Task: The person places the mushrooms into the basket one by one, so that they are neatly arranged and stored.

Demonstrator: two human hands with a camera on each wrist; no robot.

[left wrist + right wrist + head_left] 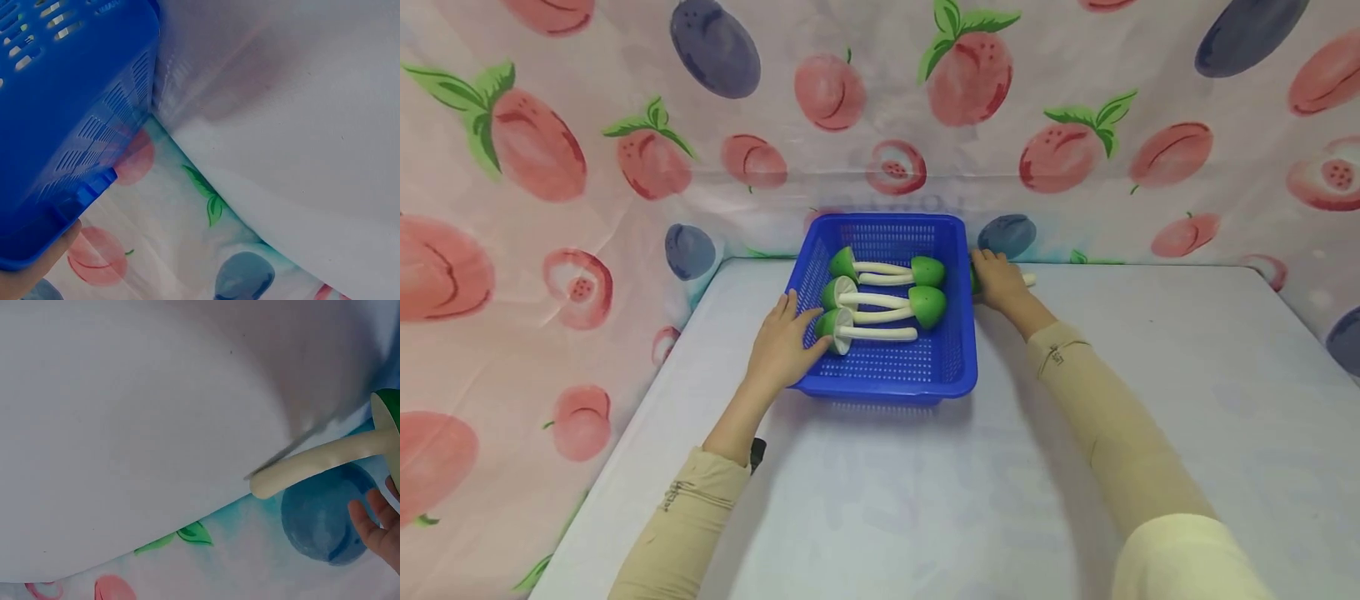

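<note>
Inside a blue plastic basket lie several toy mushrooms with green caps and white stems. My left hand grips the basket's left rim, the thumb over the inner side. In the left wrist view, a finger shows against the rim. Just outside the basket's right wall, my right hand holds another green-capped mushroom near its cap; the stem sticks out to the right, its end close to the tabletop. The thumb's contact is hidden, and some fingertips stand free of the mushroom.
The basket stands on a white table near its back edge. Behind and to the left hangs a fruit-printed cloth, close to the basket's far side. A black wrist strap sits by the left sleeve.
</note>
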